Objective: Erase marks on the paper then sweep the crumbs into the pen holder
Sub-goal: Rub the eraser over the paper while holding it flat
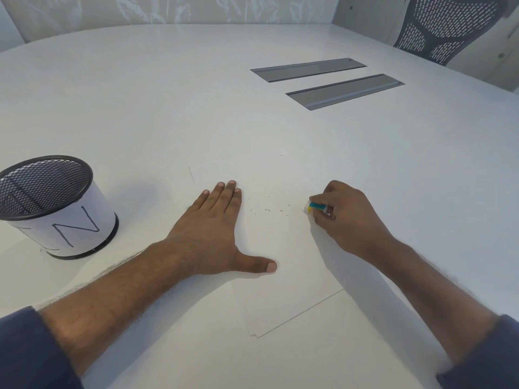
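Pinning paper (280, 276) w/ flat, straight-fingered left hand (209, 234); right hand (346, 217) pinches eraser (316, 206). Risk: hard strokes could scatter crumbs (266, 210) off sheet, far from pen holder (53, 206).

Head view, person's body only.

- Two bare forearms are showing, entering from the bottom corners of the frame.
- Left hand (209, 228): bare, wearing no ring, watch or glove that is showing. Short, trimmed nails are showing on the fingers and thumb.
- Right hand (344, 217): bare, likewise wearing nothing visible on the fingers or wrist.
- Hair is showing along both forearms, most clearly on the left one.
- Person is wearing a dark navy long-sleeved garment; the left sleeve (31, 352) and right sleeve (488, 360) are both sitting pushed up toward the elbow, leaving the forearms uncovered.
- Sleeve fabric is looking plain and matte, carrying no visible print or markings.
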`<state>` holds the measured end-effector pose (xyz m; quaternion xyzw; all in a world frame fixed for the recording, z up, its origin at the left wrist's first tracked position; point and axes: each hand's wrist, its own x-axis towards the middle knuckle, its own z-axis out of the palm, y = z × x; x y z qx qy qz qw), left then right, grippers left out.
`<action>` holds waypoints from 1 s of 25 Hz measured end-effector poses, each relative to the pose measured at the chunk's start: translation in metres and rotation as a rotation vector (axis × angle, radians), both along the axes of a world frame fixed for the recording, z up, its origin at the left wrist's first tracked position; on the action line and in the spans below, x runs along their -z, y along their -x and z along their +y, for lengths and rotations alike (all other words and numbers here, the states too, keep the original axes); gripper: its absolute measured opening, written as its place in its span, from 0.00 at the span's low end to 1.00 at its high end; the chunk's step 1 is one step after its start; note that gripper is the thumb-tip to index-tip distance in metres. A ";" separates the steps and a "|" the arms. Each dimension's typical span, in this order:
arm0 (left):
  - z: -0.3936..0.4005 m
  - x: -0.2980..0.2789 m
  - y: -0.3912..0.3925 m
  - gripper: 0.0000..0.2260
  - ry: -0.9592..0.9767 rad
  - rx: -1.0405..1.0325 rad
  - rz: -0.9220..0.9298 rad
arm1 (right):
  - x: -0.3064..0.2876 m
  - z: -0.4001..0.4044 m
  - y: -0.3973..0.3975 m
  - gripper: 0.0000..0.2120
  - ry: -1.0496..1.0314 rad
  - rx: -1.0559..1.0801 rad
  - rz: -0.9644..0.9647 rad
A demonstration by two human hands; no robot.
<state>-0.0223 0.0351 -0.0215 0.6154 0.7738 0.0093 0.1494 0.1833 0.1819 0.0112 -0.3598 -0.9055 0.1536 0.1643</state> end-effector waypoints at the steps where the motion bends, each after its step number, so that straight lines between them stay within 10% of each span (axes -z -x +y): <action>1: 0.000 0.000 0.000 0.69 0.000 -0.001 0.000 | -0.001 0.004 0.003 0.09 -0.003 0.016 -0.010; 25: 0.000 0.003 -0.001 0.69 -0.023 -0.012 0.004 | 0.002 -0.054 0.036 0.12 0.091 -0.169 0.057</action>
